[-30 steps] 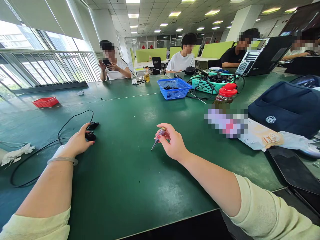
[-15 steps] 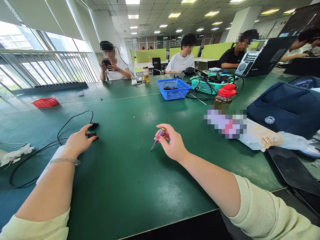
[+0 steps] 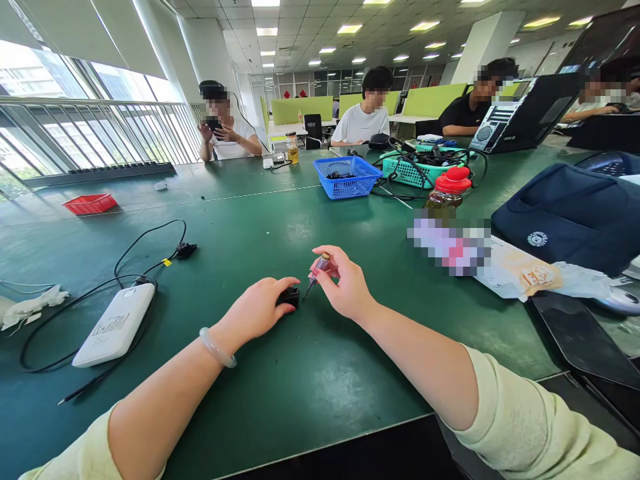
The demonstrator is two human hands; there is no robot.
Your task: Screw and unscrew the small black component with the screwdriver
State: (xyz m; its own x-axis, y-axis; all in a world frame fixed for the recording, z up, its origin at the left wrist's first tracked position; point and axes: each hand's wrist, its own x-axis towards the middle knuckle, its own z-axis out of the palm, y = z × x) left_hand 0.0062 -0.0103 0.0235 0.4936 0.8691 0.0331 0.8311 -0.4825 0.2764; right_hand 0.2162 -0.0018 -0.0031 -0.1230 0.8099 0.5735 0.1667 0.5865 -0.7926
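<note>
My left hand [image 3: 257,308] grips a small black box-shaped part [image 3: 290,297] between thumb and fingers, low over the green table [image 3: 225,413]. Its finer details are too small to make out. Just to the right, my right hand [image 3: 345,283] holds a small screwdriver [image 3: 320,268], its handle in the fingers and its tip slanting down to the left. The tip is close beside the black part; whether they touch I cannot tell. Farther left lies another small black piece [image 3: 185,251] at the end of a black cable.
A white power bank [image 3: 117,327] with cables lies at left, a red tray [image 3: 90,204] beyond it. Blue [image 3: 347,190] and green baskets [image 3: 407,175] stand farther back. A red-lidded jar [image 3: 453,181], wrappers and a dark blue bag [image 3: 570,220] are at right. Several people sit beyond.
My left hand has moved right from beside the cabled black piece, carrying the small black part to the screwdriver tip. The power bank is now uncovered. My right hand has barely moved.
</note>
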